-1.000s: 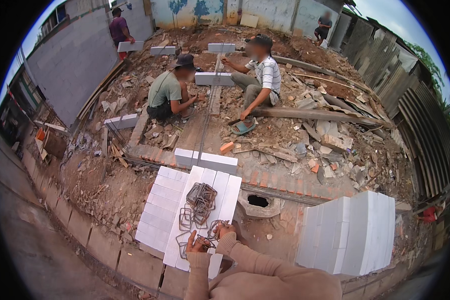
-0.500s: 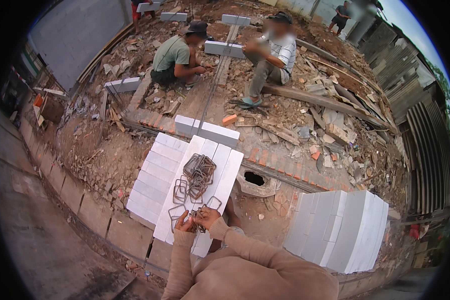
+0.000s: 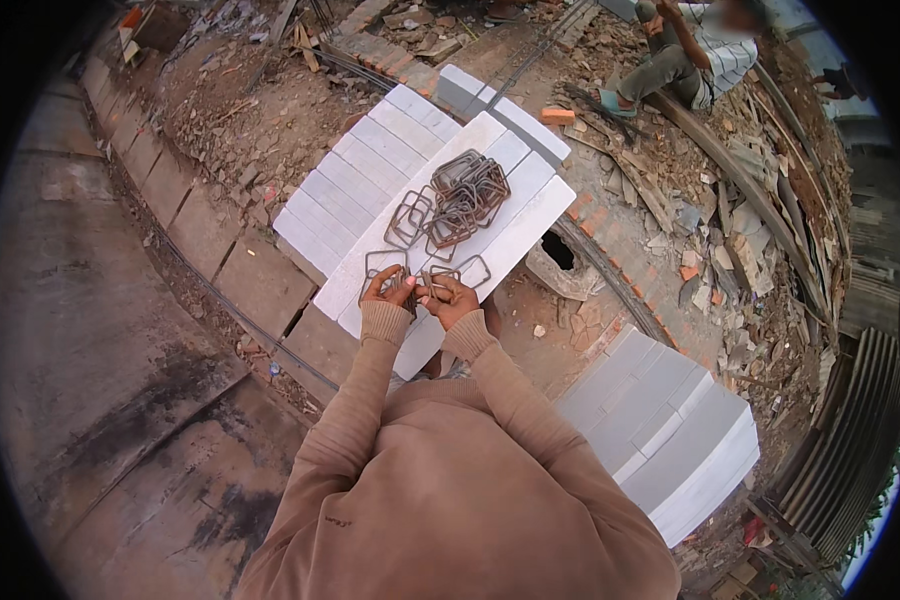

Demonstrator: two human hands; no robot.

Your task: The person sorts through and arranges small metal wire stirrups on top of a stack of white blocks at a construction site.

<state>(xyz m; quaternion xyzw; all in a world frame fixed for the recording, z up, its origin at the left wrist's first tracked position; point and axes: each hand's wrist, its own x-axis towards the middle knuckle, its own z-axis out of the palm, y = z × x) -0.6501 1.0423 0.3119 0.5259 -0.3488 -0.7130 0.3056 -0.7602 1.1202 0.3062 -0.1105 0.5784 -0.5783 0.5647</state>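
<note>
Both my hands work close together over the near end of a stack of white lightweight blocks (image 3: 515, 215). My left hand (image 3: 388, 289) is closed on bent steel rebar stirrups, its fingertips pinching the thin bars. Beside it, my right hand (image 3: 452, 298) pinches the same small bunch from the other side. How many bars sit between the fingers is hidden. A rusty heap of square rebar stirrups (image 3: 460, 205) lies just beyond them on the blocks. One loose stirrup (image 3: 375, 258) lies by my left hand and another stirrup (image 3: 483, 270) by my right.
A lower row of white blocks (image 3: 365, 165) adjoins on the left. More grey-white blocks (image 3: 660, 410) are stacked at right. Past the stack are a concrete piece with a dark hole (image 3: 560, 255), an orange brick (image 3: 558, 116), rubble, timber (image 3: 730, 175) and a seated person (image 3: 670, 65).
My view has tipped downward and turned, so the blocks and hands appear higher in the picture. Both hands stay at the stirrups at the near end of the stack.
</note>
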